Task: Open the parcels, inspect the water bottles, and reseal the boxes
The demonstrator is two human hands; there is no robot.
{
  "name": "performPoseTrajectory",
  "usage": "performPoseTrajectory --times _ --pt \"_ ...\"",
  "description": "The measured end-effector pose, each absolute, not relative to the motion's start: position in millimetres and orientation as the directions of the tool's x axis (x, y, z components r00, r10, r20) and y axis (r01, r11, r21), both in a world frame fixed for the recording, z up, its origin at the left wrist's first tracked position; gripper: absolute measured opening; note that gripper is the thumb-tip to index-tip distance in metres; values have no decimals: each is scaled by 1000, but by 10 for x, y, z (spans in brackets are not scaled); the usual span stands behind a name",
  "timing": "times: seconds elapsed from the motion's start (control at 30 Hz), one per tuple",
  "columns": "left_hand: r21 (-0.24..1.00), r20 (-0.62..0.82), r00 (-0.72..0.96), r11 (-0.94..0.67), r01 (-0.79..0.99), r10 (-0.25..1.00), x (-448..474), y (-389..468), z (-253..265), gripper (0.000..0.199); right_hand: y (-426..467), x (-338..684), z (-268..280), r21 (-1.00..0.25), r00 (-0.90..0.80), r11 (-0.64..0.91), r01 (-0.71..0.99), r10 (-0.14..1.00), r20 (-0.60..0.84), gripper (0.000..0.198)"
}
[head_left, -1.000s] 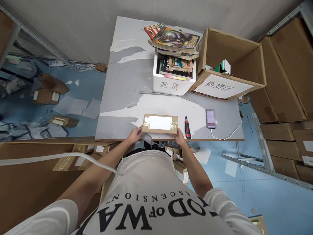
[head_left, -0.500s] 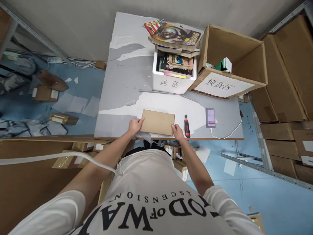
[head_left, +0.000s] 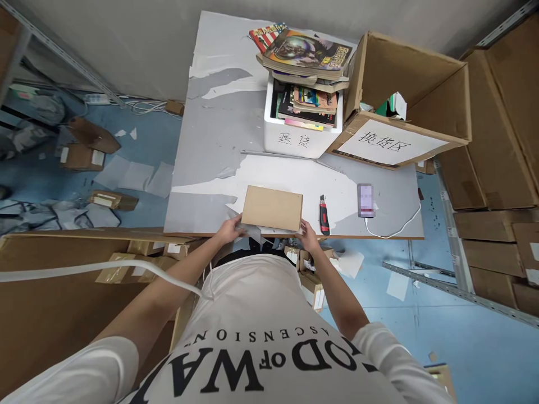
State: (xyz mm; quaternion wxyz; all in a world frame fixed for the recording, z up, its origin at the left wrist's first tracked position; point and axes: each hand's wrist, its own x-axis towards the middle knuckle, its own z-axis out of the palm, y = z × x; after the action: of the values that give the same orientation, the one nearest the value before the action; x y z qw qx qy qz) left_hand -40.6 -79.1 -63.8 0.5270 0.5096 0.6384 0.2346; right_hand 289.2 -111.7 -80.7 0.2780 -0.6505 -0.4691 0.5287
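A flat brown cardboard box lies near the front edge of the table, its plain top face up. At its near left corner is my left hand, fingers closed on the edge. My right hand grips the near right corner, with its fingertips partly hidden by the box. To the right of the box lies a red and black utility knife, its tip pointing away from me. A torn grey piece of the table covering shows under the near left side of the box.
A white foam box filled with books stands behind, beside a large open carton with a handwritten label. A phone on a white cable lies at right. Cartons are stacked on the right shelf.
Both hands have slid toward me along the box's sides to its near corners. The view has shifted slightly; the knife and phone have stayed in place.
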Motion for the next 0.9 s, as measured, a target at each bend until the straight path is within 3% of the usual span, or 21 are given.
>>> performPoseTrajectory --times 0.1,0.23,0.33,0.47,0.6,0.9 --pt "786 -414 153 268 557 897 -390 -829 -608 44 -1143 2780 -803 -880 -15 -409 241 905 -424 47" --pt "756 -337 162 164 634 927 -394 -764 -399 45 -1043 2759 -570 -914 -40 -351 204 930 -366 35" --pt "708 -277 58 163 687 959 -329 -669 -150 49 -904 2819 -287 -881 -2 -318 350 940 -340 33" --pt "592 -222 -107 221 775 969 -128 -501 80 56 -701 2834 -39 -724 141 -323 609 943 -301 39" --pt "527 -270 -153 279 803 951 -19 -415 87 57 -615 2796 -38 -648 172 -346 678 932 -318 41" --pt "673 -313 -120 309 672 942 -88 -498 -37 53 -629 2844 -139 -730 152 -389 561 916 -371 42"
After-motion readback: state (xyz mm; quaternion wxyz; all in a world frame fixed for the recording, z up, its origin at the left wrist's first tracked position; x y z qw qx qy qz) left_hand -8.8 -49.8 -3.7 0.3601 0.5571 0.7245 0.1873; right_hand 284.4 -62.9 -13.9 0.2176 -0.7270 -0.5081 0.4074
